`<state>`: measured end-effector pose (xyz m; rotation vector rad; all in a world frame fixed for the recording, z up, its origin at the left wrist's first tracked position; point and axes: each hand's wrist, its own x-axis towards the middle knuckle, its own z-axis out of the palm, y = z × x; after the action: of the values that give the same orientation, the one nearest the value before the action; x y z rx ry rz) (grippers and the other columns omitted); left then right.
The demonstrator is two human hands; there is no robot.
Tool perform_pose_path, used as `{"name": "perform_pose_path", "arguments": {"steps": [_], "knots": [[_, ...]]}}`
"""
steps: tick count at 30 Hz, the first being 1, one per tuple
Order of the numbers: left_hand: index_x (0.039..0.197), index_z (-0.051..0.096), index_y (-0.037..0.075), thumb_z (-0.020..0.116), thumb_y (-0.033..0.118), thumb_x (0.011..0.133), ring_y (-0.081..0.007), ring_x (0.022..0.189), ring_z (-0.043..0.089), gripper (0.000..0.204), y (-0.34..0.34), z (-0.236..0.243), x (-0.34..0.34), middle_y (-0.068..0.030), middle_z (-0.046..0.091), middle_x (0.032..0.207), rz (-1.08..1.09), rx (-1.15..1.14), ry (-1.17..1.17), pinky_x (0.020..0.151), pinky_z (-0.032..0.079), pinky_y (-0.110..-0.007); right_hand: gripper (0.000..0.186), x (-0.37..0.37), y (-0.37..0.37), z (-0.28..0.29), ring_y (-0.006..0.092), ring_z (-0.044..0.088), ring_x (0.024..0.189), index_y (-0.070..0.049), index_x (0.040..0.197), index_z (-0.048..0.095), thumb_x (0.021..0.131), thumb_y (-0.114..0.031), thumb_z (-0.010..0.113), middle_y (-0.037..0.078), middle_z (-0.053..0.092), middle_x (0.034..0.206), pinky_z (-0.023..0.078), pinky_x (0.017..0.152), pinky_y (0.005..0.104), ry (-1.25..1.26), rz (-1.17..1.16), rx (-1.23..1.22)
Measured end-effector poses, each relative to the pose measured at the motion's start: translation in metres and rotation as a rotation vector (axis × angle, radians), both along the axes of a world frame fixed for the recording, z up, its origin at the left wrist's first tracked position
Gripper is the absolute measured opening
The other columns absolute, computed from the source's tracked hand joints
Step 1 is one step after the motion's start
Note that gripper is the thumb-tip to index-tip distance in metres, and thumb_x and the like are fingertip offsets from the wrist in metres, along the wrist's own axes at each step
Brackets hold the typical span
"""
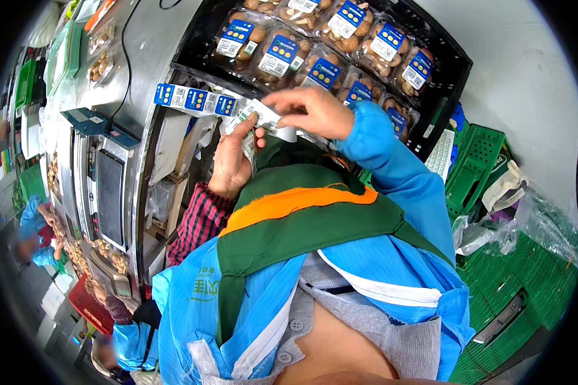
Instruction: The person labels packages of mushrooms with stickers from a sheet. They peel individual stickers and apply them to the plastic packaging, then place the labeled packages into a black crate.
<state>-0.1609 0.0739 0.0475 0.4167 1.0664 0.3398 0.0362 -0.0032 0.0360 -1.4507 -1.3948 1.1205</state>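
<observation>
My left hand (232,159) is closed on a strip of labels (196,99) printed in blue and white, thumb on top. One end of the strip trails left toward the metal counter; its white folded end stands up between my hands. Close by on the right, my right hand (318,113) reaches over that white end, its thumb and forefinger curved and apart at the paper. Just beyond lies a black crate (456,61) of clear mushroom packs (279,56), each with a blue and white label on top.
Left of me, a metal counter (157,38) carries a scale (112,192), a black cable (128,64) and more mushroom packs (99,67). Green plastic crates (475,160) and clear plastic film (539,221) lie at the right. Other people in blue (135,343) work at the lower left.
</observation>
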Motion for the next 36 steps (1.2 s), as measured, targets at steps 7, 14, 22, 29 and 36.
{"name": "perform_pose_path", "arguments": {"steps": [7, 14, 22, 29, 36], "knots": [[0.097, 0.059, 0.011, 0.061, 0.020, 0.091, -0.0076, 0.060, 0.050, 0.011, -0.014, -0.006, 0.005, 0.0021, 0.056, 0.072, -0.163, 0.037, 0.028, 0.054, 0.041, -0.021, 0.015, -0.018, -0.045, -0.006, 0.0210, 0.063, 0.086, -0.007, 0.095, 0.071, 0.082, -0.003, 0.066, 0.008, 0.067, 0.087, 0.051, 0.073, 0.0351, -0.139, -0.148, 0.192], [0.086, 0.058, 0.018, 0.061, 0.029, 0.090, -0.0008, 0.061, 0.051, 0.012, -0.018, -0.011, -0.005, 0.0119, 0.055, 0.070, -0.260, 0.046, 0.040, 0.057, 0.038, -0.021, 0.013, 0.079, -0.063, -0.078, 0.0220, 0.068, 0.080, -0.003, 0.091, 0.070, 0.079, -0.007, 0.071, 0.012, 0.071, 0.088, 0.053, 0.073, 0.0343, -0.088, -0.464, -0.129], [0.102, 0.059, -0.002, 0.061, 0.008, 0.090, -0.0124, 0.073, 0.062, 0.016, -0.022, -0.007, -0.008, -0.0080, 0.064, 0.088, -0.149, -0.045, -0.077, 0.065, 0.054, -0.022, 0.015, 0.085, -0.044, -0.096, 0.0246, 0.068, 0.078, -0.007, 0.090, 0.069, 0.076, -0.011, 0.072, 0.010, 0.071, 0.086, 0.053, 0.070, 0.0364, -0.445, -0.363, -0.356], [0.106, 0.057, 0.001, 0.060, 0.016, 0.093, -0.0136, 0.074, 0.063, 0.021, -0.027, -0.002, -0.002, -0.0054, 0.063, 0.088, -0.065, -0.079, -0.012, 0.067, 0.056, -0.025, 0.016, 0.075, -0.041, -0.115, 0.0273, 0.068, 0.078, -0.009, 0.088, 0.068, 0.075, -0.015, 0.074, 0.009, 0.071, 0.086, 0.052, 0.067, 0.0398, -0.632, -0.402, -0.278], [0.102, 0.060, 0.004, 0.059, 0.019, 0.094, -0.0120, 0.069, 0.060, 0.017, -0.025, -0.002, -0.001, -0.0026, 0.062, 0.086, -0.089, 0.060, 0.023, 0.058, 0.051, -0.024, 0.015, 0.072, -0.035, -0.101, 0.0296, 0.068, 0.079, -0.009, 0.087, 0.067, 0.075, -0.013, 0.073, 0.012, 0.070, 0.088, 0.052, 0.069, 0.0409, -0.702, -0.413, -0.337]]}}
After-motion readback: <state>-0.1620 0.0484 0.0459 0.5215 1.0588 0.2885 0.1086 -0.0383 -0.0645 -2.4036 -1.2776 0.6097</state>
